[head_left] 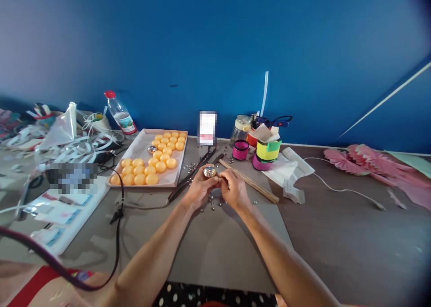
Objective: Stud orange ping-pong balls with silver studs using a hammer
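Note:
My left hand is closed around a small round ball whose top is covered in shiny silver pieces. My right hand is beside it, with thumb and fingers pinched together near the ball's right side. Whatever those fingertips hold is too small to make out. Loose shiny bits lie on the grey mat under and around both hands. To the left, a shallow white tray holds several orange balls and one silver-covered ball.
Behind the hands are a wooden stick, a black strap and a pink-purple tape ring. A jar and a yellow-green container stand at the back. A dark cable loops at left; a bottle leans behind the tray.

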The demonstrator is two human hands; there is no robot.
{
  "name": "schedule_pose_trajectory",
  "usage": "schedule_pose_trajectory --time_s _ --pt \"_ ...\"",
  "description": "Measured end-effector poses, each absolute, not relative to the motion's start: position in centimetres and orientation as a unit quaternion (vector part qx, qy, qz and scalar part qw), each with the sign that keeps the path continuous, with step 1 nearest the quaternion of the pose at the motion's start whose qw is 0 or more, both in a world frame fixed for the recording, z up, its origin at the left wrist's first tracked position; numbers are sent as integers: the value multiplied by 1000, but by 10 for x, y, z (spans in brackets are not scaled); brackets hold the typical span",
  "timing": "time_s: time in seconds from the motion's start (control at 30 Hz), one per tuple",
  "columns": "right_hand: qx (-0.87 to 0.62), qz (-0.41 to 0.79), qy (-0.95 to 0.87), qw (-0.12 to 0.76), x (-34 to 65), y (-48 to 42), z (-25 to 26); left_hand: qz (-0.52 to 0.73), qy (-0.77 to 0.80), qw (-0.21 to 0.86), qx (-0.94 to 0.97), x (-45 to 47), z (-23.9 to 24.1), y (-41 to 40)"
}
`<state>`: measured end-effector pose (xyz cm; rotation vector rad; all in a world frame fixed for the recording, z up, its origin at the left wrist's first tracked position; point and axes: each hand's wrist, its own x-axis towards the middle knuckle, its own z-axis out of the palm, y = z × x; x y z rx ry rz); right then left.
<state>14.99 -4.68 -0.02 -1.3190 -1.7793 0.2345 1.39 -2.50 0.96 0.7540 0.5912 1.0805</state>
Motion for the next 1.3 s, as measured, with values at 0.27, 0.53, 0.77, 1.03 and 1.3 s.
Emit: schedule_pose_trajectory --time_s 0.27,0.53,0.77,1.03,1.3 --pt "-519 143 -698 472 144 -53 4 487 282 747 354 13 13 -25" --pt "-510 457 -496 534 145 -44 5 500 301 707 399 13 13 -25" --pt "-463 639 -386 478 152 -40 8 505 329 657 454 16 15 -27" --pt "-396 739 -287 462 155 -41 15 494 296 686 444 16 16 -29" --pt "-375 641 -328 584 152 -42 23 475 221 775 353 11 8 -24"
